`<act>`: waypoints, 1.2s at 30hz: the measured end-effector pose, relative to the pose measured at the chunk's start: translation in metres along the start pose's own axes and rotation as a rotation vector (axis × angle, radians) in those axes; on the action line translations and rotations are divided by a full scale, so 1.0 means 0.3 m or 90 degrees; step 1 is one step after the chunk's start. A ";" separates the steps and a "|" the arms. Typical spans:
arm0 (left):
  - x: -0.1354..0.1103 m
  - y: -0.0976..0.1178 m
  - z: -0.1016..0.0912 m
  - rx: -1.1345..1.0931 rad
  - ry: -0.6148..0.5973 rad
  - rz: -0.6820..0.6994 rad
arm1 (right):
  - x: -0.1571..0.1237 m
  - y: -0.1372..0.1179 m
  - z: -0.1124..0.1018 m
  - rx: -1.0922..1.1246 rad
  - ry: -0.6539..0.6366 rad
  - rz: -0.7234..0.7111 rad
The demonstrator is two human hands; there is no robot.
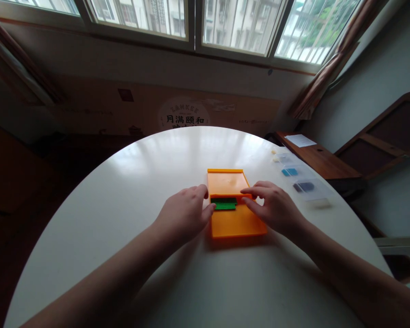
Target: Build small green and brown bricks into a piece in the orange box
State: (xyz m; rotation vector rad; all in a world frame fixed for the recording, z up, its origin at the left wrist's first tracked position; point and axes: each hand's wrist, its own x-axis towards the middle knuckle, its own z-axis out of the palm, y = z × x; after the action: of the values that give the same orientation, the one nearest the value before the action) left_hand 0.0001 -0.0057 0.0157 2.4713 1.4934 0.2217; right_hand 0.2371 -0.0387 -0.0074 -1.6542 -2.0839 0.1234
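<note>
An orange tray-like case (237, 223) lies on the white table, with a raised bar across it and a paler panel (227, 182) on its far side. Rows of small green studded pieces (224, 204) sit just in front of the bar, toward the left. My left hand (187, 207) is at the case's left edge, its thumb tip by the green pieces and its index finger bent apart from it. At the right edge is my right hand (275, 205), thumb and index finger spread over the bar. Nothing shows between the fingers of either hand.
Several clear containers (316, 191) stand along the right of the round white table (123, 205), holding blue (289, 171) and dark (304, 187) contents. Beyond the table's right edge is a brown wooden desk (323, 159) with a white paper (301, 140). Windows line the far wall.
</note>
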 end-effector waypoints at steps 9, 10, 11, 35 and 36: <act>-0.009 -0.024 -0.013 -0.010 -0.030 0.073 | 0.032 0.106 0.030 0.111 0.025 0.130; -0.012 -0.026 -0.017 -0.009 -0.053 0.085 | 0.034 0.111 0.037 0.122 0.024 0.139; -0.014 -0.027 -0.021 -0.009 -0.073 0.094 | 0.035 0.113 0.044 0.131 0.028 0.144; -0.079 0.037 -0.061 0.096 0.036 0.091 | 0.048 0.147 0.081 0.468 0.114 0.137; -0.083 0.043 -0.066 0.106 0.033 0.095 | 0.050 0.152 0.080 0.477 0.108 0.127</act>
State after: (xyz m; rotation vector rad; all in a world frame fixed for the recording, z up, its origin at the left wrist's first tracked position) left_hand -0.0054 -0.0308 0.0384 2.7335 1.3996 0.1965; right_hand 0.2655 -0.0072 -0.0402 -1.3264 -1.4693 0.7065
